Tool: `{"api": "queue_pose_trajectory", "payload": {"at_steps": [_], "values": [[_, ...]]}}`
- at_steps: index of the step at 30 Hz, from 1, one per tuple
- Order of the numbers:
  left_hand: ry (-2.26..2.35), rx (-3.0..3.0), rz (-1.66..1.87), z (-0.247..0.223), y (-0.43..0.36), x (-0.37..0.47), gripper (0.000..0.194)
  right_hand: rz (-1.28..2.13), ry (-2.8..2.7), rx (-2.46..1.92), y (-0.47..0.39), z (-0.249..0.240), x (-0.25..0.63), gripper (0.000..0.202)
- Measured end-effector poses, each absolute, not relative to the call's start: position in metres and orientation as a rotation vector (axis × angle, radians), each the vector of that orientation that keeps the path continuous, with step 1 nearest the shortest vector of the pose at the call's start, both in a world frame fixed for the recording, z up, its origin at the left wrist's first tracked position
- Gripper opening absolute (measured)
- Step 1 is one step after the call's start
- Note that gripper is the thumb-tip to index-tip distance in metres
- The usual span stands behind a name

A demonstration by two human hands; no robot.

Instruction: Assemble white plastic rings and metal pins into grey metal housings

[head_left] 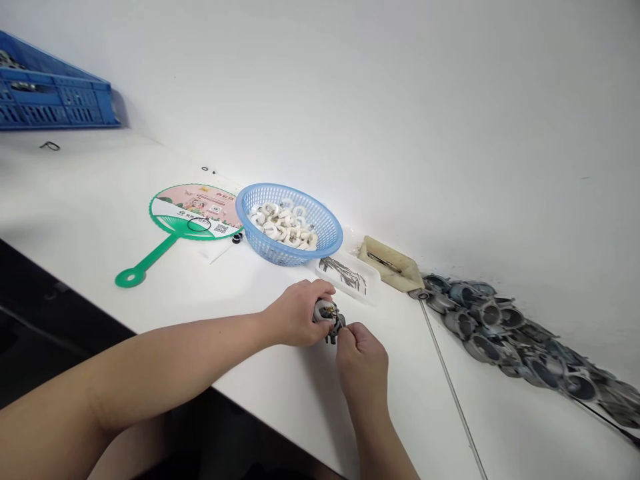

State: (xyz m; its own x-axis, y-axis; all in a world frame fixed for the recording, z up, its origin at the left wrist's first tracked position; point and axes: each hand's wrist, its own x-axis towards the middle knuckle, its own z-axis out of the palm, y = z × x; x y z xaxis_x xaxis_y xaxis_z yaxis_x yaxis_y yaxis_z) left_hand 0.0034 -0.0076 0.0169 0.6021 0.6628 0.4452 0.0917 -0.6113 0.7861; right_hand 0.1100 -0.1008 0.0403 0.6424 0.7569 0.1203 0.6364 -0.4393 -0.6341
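Observation:
My left hand [300, 313] is wrapped round a small grey metal housing [341, 320], thumb and fingers on either side of it. A white ring-shaped part [324, 311] with some copper-coloured bits sits at the housing's open end. My right hand [363, 357] is closed in a pinch against the right side of the housing; its fingertips are hidden, so what they grip does not show. Just beyond the hands lies a white tray [373, 283] of thin dark pins. Behind that stands a blue plastic basket [280, 253] full of white ring-shaped parts.
Many grey metal housings [487, 313] are piled along the wall at right, beside a cream box [413, 280]. A thin rod [450, 383] crosses the table. At left lie a green-edged hand fan [155, 257] and a black loop [51, 145]. A blue crate [90, 103] stands far left.

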Motion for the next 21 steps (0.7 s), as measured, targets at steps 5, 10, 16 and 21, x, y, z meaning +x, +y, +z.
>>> {"api": "queue_pose_trajectory", "payload": {"at_steps": [5,10,16,21], "values": [[0.597,2.084,0.976,0.016,-0.008,0.004,0.046,0.225,-1.160,-2.256,-0.099,0.031,0.117,0.022],[0.603,2.087,0.974,0.017,-0.008,0.004,0.043,0.211,-1.183,-2.281,-0.099,0.035,0.114,0.022],[0.588,2.083,0.962,0.018,-0.009,0.002,0.046,0.183,-1.177,-2.245,-0.100,0.044,0.105,0.022],[0.575,2.090,0.957,0.019,-0.008,0.001,0.046,0.208,-1.145,-2.212,-0.099,0.043,0.105,0.021]]}}
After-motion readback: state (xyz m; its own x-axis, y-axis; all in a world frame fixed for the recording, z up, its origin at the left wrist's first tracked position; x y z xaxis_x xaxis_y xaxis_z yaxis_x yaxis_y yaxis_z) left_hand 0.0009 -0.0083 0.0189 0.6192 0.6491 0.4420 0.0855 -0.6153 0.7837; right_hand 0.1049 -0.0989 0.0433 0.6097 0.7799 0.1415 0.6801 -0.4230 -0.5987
